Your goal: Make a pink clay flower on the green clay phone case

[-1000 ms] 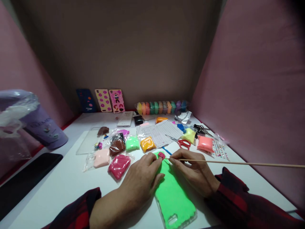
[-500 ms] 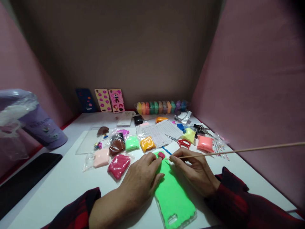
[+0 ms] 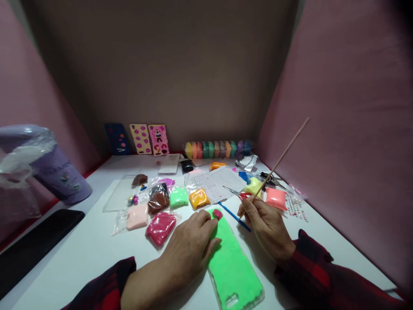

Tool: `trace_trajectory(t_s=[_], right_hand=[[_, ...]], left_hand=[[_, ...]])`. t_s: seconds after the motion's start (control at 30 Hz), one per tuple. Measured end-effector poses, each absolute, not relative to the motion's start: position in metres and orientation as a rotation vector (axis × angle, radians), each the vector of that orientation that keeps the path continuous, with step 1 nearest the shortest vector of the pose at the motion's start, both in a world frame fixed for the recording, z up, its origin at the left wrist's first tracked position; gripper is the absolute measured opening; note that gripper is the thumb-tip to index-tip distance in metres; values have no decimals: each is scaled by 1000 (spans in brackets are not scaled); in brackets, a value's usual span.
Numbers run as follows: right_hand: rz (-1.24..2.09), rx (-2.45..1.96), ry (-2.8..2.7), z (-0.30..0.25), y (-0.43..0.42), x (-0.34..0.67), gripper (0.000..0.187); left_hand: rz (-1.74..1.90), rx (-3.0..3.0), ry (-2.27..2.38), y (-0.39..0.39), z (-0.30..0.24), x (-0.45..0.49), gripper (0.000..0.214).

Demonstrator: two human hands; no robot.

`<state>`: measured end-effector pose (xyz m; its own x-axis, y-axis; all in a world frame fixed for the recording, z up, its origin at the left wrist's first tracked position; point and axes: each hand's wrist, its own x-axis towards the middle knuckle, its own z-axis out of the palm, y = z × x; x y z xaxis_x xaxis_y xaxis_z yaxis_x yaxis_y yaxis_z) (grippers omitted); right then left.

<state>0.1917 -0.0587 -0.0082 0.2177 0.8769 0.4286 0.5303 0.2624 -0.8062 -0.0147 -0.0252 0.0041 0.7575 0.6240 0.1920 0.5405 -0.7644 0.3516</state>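
A phone case (image 3: 234, 262) covered in bright green clay lies flat on the table, its camera-hole end towards me. At its far end sits a small dark-red clay piece (image 3: 217, 214). My left hand (image 3: 193, 243) grips the case's left edge, fingertips beside the red piece and thumb on the green clay. My right hand (image 3: 266, 226) is closed around a thin wooden stick (image 3: 284, 153), off the case to its right. The stick leans upright, its lower tip near a blue pen-like tool (image 3: 235, 216). Just beyond that hand lie red-handled scissors (image 3: 238, 193), partly hidden.
Bagged clay surrounds the case: dark pink (image 3: 161, 229), brown (image 3: 158, 201), green (image 3: 178, 196), orange (image 3: 199, 198) and coral (image 3: 276, 198). Behind are a written sheet (image 3: 213, 183) and a row of coloured clays (image 3: 219, 149). A purple cup (image 3: 61, 172) and black phone-like slab (image 3: 35, 241) stand left.
My right hand has drawn the stick away from the red piece, to the right, and swung it from nearly level to steeply tilted. My left hand stays on the case.
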Motion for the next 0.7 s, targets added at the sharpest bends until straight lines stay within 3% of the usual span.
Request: trace_trajectory(t_s=[0.4,0.7], right_hand=[[543,-1223,-1522,-5,-62,189,18],[514,-1284,-1447,-12,-57,194,25]], left_hand=[[440,2674,888,-25,3,-15,17],[428,2655,896,-24,1,-15,21]])
